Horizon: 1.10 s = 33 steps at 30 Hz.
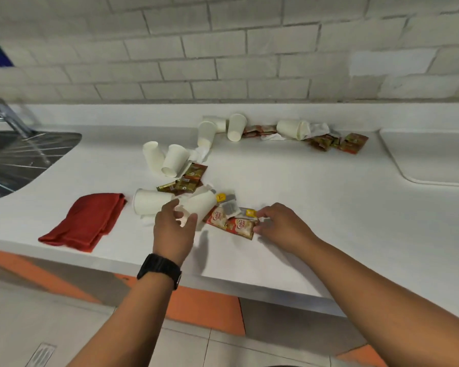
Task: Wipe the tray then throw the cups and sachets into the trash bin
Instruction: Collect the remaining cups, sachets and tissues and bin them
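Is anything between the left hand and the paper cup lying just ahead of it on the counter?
Nothing visible. The left hand is open with its fingertips right at the tipped-over paper cup, no object in the gap. A second fallen cup lies beside it to the left, and the coffee creamer sachets lie to the right, clear of the reach.

Counter [316, 207]: sink [16, 160] far left, cloth [85, 221] right of it. Your hands flank a cup [200, 205] and sachets [233, 225] at the front; more cups [236, 127] behind; tray [432, 157] far right.
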Available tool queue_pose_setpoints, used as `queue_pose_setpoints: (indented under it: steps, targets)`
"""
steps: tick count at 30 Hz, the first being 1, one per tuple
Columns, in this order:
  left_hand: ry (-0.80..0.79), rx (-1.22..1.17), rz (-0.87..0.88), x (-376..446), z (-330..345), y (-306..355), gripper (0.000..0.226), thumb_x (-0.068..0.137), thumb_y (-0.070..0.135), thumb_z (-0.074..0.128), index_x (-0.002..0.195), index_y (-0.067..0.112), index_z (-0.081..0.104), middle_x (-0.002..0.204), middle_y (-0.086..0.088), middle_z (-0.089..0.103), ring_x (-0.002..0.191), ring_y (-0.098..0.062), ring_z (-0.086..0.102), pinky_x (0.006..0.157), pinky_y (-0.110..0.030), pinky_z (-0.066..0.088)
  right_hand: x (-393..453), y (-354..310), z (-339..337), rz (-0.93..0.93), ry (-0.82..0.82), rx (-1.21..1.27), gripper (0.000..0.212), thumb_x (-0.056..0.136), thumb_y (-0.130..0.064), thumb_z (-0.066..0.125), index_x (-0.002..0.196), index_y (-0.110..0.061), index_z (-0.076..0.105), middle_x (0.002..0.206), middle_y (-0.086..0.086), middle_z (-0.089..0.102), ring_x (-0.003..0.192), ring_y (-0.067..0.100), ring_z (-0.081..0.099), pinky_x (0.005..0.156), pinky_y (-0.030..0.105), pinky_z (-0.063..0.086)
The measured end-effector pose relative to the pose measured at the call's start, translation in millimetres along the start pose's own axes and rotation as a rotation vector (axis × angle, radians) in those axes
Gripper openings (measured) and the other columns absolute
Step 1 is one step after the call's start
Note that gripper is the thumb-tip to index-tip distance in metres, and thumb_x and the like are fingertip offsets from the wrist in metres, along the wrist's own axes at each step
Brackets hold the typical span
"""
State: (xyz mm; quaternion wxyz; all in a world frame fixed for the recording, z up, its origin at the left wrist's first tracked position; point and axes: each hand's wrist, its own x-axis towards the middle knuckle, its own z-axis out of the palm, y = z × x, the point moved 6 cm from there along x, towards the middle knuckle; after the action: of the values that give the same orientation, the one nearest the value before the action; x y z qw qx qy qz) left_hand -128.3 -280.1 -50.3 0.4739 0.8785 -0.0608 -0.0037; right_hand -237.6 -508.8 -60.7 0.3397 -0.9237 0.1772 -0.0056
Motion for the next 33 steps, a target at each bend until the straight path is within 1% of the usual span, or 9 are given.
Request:
queue_pose_setpoints:
  steps: [6,13,16,18,21,25,27,30,33]
  targets:
    - [-0.113,0.024,-0.114,15.5,10.7,-17.1,0.081,0.086,0.031,0.064,0.15,0.023,0.014,0.107,0.001,0.06,0.107,-0.025,0.057,0.097,-0.04,0.045,31.5,-29.1,35.2,-0.132,-0.1,-0.319,0.089,0.074,-0.056,0.07,0.148,-0.033,0.026,0.156,0.003,0.025,0.14,0.027,0.028,0.11,0.039,0.031]
    - [-0.121,0.003,-0.085,26.8,17.3,-8.0,0.068,0.09,0.021,0.058,0.148,0.021,0.023,0.075,0.006,0.049,0.083,-0.023,0.057,0.077,-0.032,0.046,37.3,-13.3,46.2,-0.189,-0.041,-0.468,0.043,0.092,-0.041,0.051,0.133,-0.029,0.05,0.138,-0.002,0.048,0.129,0.022,0.042,0.094,0.034,0.044]
    - [-0.103,-0.006,-0.038,26.5,16.1,-3.5,0.053,0.091,0.019,0.056,0.141,0.021,0.037,0.073,0.004,0.048,0.075,-0.018,0.054,0.072,-0.03,0.044,32.7,-14.1,48.8,-0.266,0.026,-0.619,0.029,0.091,-0.03,0.053,0.119,-0.022,0.059,0.114,0.002,0.059,0.107,0.027,0.057,0.07,0.032,0.046]
    - [-0.075,-0.024,-0.004,24.6,13.6,-1.2,0.043,0.091,0.018,0.056,0.133,0.019,0.047,0.074,0.004,0.047,0.074,-0.015,0.053,0.07,-0.029,0.041,25.3,-13.4,50.5,-0.314,0.061,-0.707,0.024,0.069,-0.019,0.073,0.092,-0.018,0.067,0.082,0.004,0.062,0.072,0.027,0.064,0.047,0.026,0.04]
    - [-0.052,-0.069,0.035,18.4,10.7,2.6,0.033,0.091,0.017,0.056,0.123,0.021,0.053,0.074,0.006,0.045,0.072,-0.01,0.052,0.064,-0.023,0.039,21.1,-8.9,45.2,-0.356,0.171,-0.81,0.028,0.043,-0.013,0.079,0.068,-0.018,0.067,0.061,0.0,0.056,0.049,0.022,0.055,0.042,0.023,0.024]
    - [-0.056,-0.116,0.061,8.4,12.4,5.0,0.028,0.09,0.017,0.056,0.117,0.024,0.055,0.072,0.003,0.042,0.067,-0.009,0.05,0.06,-0.02,0.039,16.1,1.2,41.6,-0.412,0.22,-0.805,0.027,0.055,-0.009,0.075,0.082,-0.012,0.072,0.086,0.005,0.069,0.076,0.027,0.067,0.064,0.032,0.051]
    - [-0.066,-0.129,0.057,5.7,15.0,5.7,0.028,0.09,0.017,0.056,0.117,0.025,0.055,0.072,0.002,0.042,0.067,-0.01,0.05,0.06,-0.021,0.04,14.0,3.1,38.9,-0.406,0.222,-0.779,0.036,0.054,-0.01,0.078,0.089,-0.012,0.074,0.092,0.003,0.072,0.08,0.026,0.069,0.062,0.031,0.055]
    - [-0.087,-0.137,0.057,1.5,19.7,7.9,0.028,0.09,0.017,0.056,0.117,0.025,0.056,0.072,0.003,0.043,0.067,-0.009,0.05,0.06,-0.021,0.04,11.2,-1.0,32.0,-0.369,0.23,-0.707,0.047,0.046,-0.012,0.082,0.093,-0.016,0.072,0.072,-0.002,0.068,0.059,0.022,0.064,0.042,0.022,0.035]
    - [-0.098,-0.143,0.042,-4.9,21.4,8.9,0.028,0.091,0.018,0.056,0.117,0.027,0.055,0.074,0.004,0.045,0.069,-0.007,0.051,0.059,-0.02,0.039,9.9,-2.8,27.6,-0.331,0.241,-0.677,0.065,0.058,-0.012,0.076,0.121,-0.018,0.064,0.075,-0.001,0.066,0.06,0.023,0.061,0.046,0.024,0.025]
